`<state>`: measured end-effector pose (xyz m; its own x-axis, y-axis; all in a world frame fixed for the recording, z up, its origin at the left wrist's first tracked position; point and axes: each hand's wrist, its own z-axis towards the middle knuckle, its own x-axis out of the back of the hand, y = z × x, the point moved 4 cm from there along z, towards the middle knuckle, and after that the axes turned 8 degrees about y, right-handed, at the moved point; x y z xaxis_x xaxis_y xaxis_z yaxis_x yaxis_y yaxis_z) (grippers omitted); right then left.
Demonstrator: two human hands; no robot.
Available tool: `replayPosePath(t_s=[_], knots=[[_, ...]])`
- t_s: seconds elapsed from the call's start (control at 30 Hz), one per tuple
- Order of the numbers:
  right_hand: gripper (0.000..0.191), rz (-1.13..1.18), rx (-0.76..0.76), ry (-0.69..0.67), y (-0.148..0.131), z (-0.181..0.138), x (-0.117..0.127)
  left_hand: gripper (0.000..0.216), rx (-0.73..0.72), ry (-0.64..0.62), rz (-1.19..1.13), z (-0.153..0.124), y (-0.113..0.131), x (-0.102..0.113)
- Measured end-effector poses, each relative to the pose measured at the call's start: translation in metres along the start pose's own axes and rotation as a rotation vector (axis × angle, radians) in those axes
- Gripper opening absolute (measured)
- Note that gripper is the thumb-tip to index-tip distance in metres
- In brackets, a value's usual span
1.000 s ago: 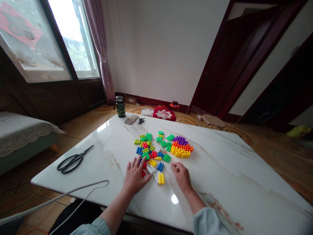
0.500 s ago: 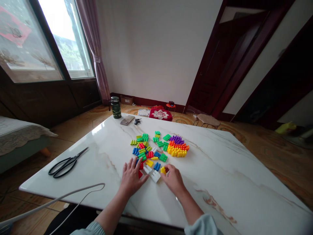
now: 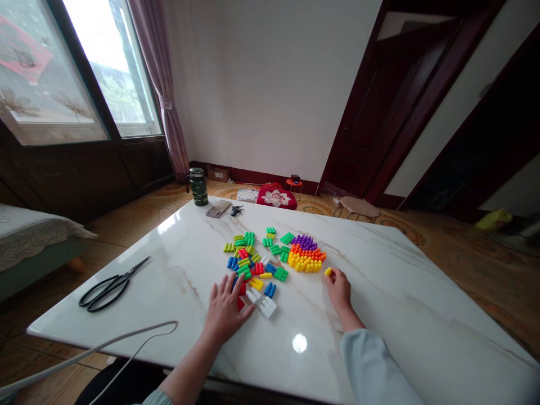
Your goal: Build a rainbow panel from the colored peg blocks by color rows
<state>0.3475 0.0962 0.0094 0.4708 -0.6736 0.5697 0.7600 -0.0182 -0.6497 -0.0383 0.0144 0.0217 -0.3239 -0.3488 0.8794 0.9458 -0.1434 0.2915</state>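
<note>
1. Pale marble-veined table (image 3: 400, 292) takes up most of this room, with a dark wooden door behind it and a big window (image 3: 113, 62) off to the left. The person sits at its near edge.
2. The fingers of the right hand (image 3: 338, 289) are pinched closed on a small yellow plastic block (image 3: 328, 271). They hold it low at the table top.
3. That block sits just beside the right end of a flat panel of joined plastic blocks (image 3: 306, 253). The panel has a purple row farthest from the person, orange in the middle and yellow nearest.
4. The left hand (image 3: 228, 306) lies palm-down on the table with its fingers spread open, gripping nothing. Its fingertips rest on red plastic blocks (image 3: 241, 290) at the near edge of the loose pieces.
5. Just right of that hand lies a white slotted plastic block (image 3: 267, 307), with a blue pair (image 3: 270, 290) beyond it.
6. Farther out is a loose heap of green, blue, yellow and red blocks (image 3: 247, 253), spread left of the panel.
7. Black-handled scissors (image 3: 110, 286) lie well apart on the left side of the table, and a thin white cable (image 3: 105, 343) loops over the near-left corner.
8. At the far corner stand a dark green bottle (image 3: 198, 186), a flat phone (image 3: 218, 208) and a bunch of keys (image 3: 235, 210).
9. On the floor beyond are a red embroidered cushion (image 3: 277, 197) and a low stool (image 3: 358, 207). A bed (image 3: 34, 236) shows at the left.
</note>
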Motion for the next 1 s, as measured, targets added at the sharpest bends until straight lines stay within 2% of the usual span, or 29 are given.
replayPosePath(t_s=[0.3, 0.63, 0.83, 1.0], knots=[[0.037, -0.082, 0.025, -0.010, -0.007, 0.012, -0.015, 0.078, 0.008, -0.013, -0.009, 0.000, 0.002, 0.003], [0.050, 0.143, -0.061, 0.049, -0.009, 0.000, -0.017, 0.078, 0.002, -0.003, -0.025, -0.001, 0.001, 0.002], [0.046, 0.108, -0.009, 0.031, -0.015, -0.003, -0.016, 0.078, 0.004, 0.000, -0.027, -0.001, 0.002, 0.004], [0.043, 0.110, -0.021, 0.051, -0.011, -0.004, -0.015, 0.079, 0.007, -0.006, -0.030, -0.001, 0.002, 0.003]])
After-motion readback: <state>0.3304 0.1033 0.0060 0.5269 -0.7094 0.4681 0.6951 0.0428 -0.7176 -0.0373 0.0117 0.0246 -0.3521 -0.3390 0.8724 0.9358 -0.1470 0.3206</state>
